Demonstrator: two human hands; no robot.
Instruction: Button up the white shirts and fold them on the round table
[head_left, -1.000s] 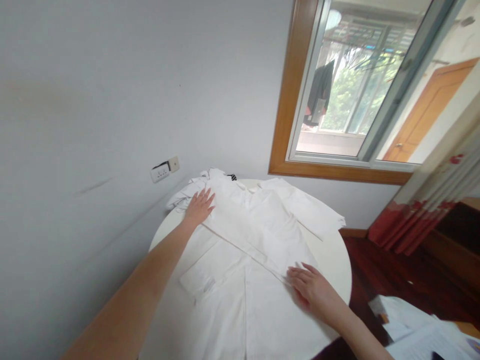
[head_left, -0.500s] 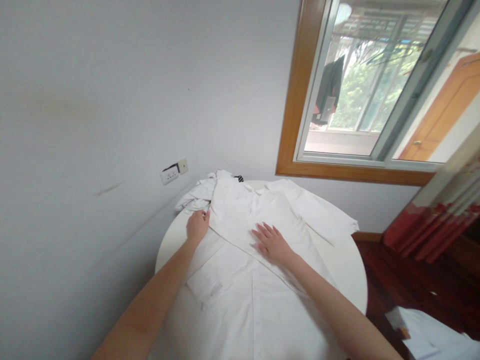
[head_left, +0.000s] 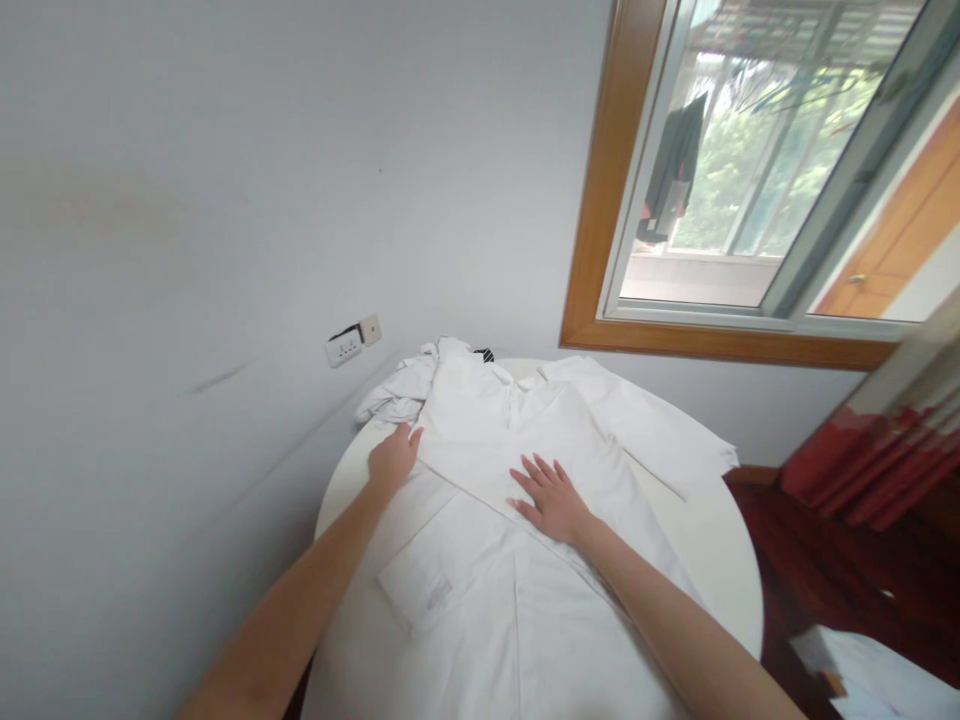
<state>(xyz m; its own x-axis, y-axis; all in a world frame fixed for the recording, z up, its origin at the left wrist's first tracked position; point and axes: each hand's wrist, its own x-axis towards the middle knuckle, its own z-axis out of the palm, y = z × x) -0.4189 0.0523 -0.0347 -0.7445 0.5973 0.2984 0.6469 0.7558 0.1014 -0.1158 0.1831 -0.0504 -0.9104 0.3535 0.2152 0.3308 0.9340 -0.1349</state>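
A white coat (head_left: 480, 580) lies spread over a round white table (head_left: 739, 560), one sleeve slanting across its front and the other sleeve (head_left: 645, 420) stretched out at the right. At the coat's left edge, my left hand (head_left: 393, 458) is closed, thumb and fingers pinching the cloth by the folded sleeve. My right hand (head_left: 553, 500) rests flat on the middle of the coat, palm down with fingers spread. Below the left hand, a pocket (head_left: 416, 580) shows on the coat. The coat's lower end runs out of the bottom of the view.
Crumpled white cloth (head_left: 397, 390) lies at the table's back left, beside the wall. A small black striped item (head_left: 486, 355) shows behind the collar. There is a wall socket (head_left: 345, 348), a wood-framed window (head_left: 589, 250), a red curtain (head_left: 840, 465) and a white thing (head_left: 877, 670) on the floor.
The view has shifted slightly. My left hand stays at the coat's left edge, and my right hand remains flat on the cloth, with its fingers a little more spread.
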